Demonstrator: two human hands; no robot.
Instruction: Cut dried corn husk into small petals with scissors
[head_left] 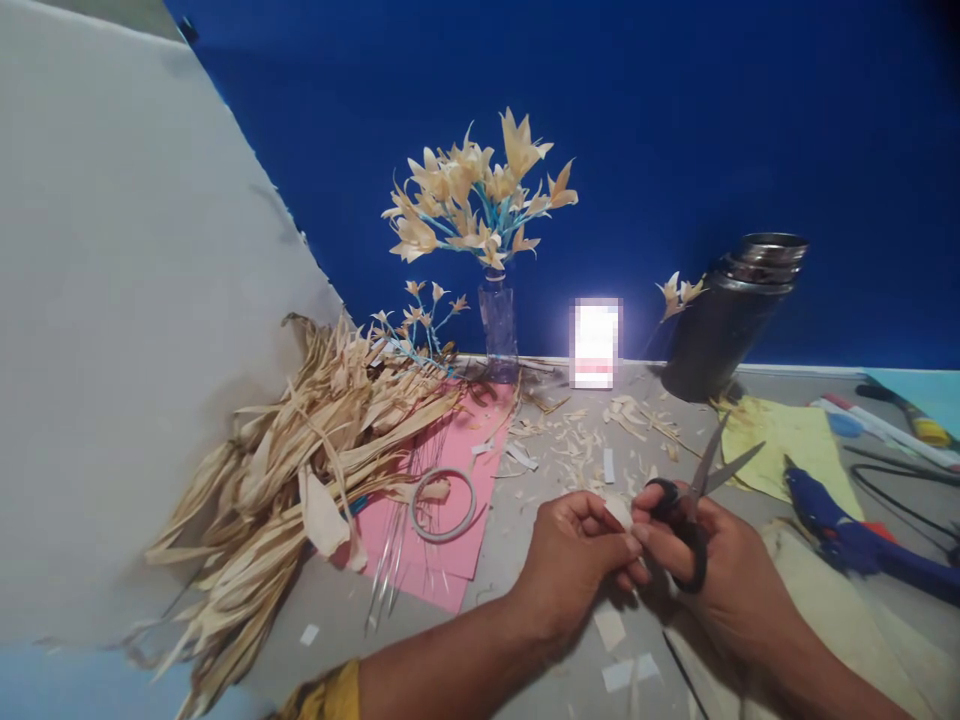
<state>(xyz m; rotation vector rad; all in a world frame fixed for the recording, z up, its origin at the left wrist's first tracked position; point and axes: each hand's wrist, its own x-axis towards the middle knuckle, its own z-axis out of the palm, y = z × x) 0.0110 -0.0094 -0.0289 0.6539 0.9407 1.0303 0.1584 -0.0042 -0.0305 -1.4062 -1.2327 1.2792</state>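
Observation:
My left hand point(566, 565) is closed in a pinch on a small pale piece of dried corn husk point(619, 507), mostly hidden by the fingers. My right hand point(731, 575) has black-handled scissors point(703, 478) looped on its fingers, blades apart and tilted up, away from the husk. Its thumb and fingertip meet the left fingertips at the piece. Beneath the hands, pale strips point(630, 672) lie on the table. Left of them, a ring-shaped roll of tape point(443, 505) and several thin wires point(391, 560) rest on pink paper point(469, 540).
A heap of dried husks point(255, 500) spreads at left. Husk flowers point(469, 190) stand in a clear bottle point(497, 325) at the back. A dark flask point(712, 330) leans behind the scissors. At right lie a blue glue gun point(840, 525) and yellow paper point(795, 445). Scraps point(577, 440) litter the middle.

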